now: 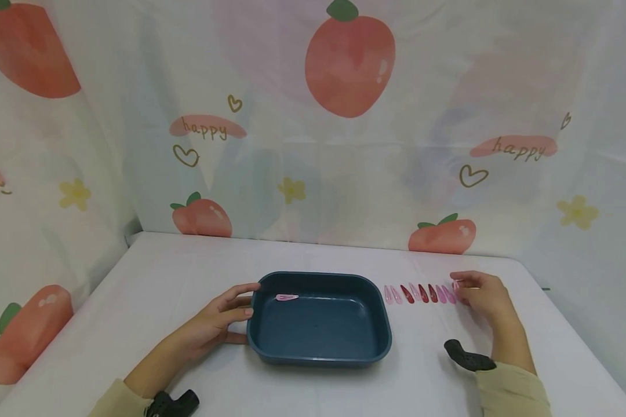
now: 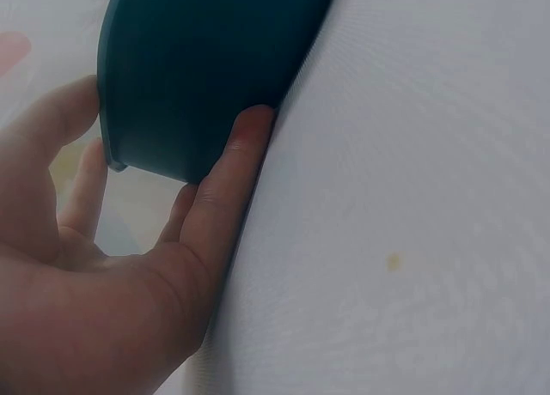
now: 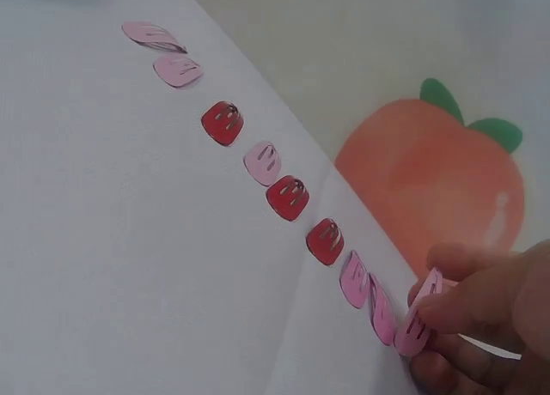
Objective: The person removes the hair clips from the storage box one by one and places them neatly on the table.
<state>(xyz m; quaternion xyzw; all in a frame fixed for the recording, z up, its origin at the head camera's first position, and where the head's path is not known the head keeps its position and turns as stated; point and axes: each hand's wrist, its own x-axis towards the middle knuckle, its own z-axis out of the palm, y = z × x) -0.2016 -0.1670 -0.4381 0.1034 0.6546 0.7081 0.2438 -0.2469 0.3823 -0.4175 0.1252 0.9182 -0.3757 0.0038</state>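
Observation:
My left hand (image 1: 211,324) rests against the left end of a dark blue rectangular tray (image 1: 318,360). Its fingers (image 2: 225,185) touch the tray's outer wall and rim, loosely extended. Inside the tray, near the back left, lies one pink hair clip (image 1: 288,297). Off to the right, my right hand (image 1: 482,294) pinches another pink hair clip (image 3: 416,326) between thumb and fingers, at the right end of a row. Along that row lie pink clips (image 3: 353,280) and red clips (image 3: 287,197), side by side on the white tabletop.
The white table (image 1: 214,382) ends at a back edge against a hanging cloth (image 1: 344,162) printed with fruit and the word "happy". A similar cloth hangs at the left. Black devices (image 1: 469,358) are strapped at both wrists, over beige sleeves (image 1: 513,391).

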